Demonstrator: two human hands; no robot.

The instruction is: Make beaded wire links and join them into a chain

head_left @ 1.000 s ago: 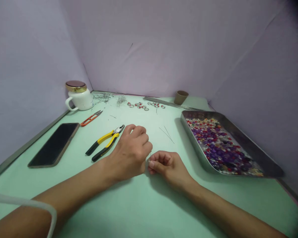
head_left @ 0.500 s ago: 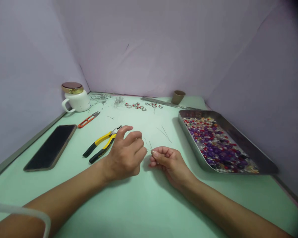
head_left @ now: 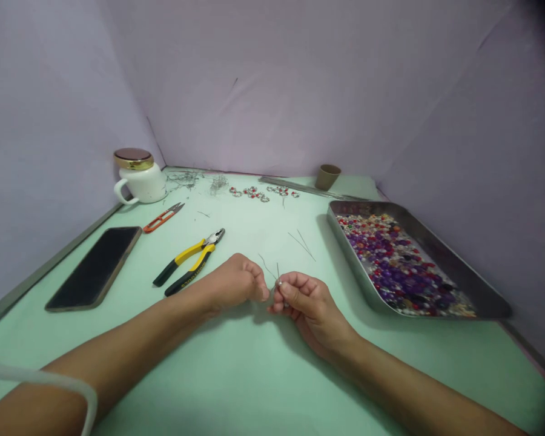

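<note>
At the middle of the frame my right hand pinches thumb and forefinger tight on a short beaded wire, its ends poking upward. My left hand is curled closed just left of it; whether its fingertips touch the wire I cannot tell. Yellow pliers lie further left.

Head camera faces down, apparently close above right hand.
</note>
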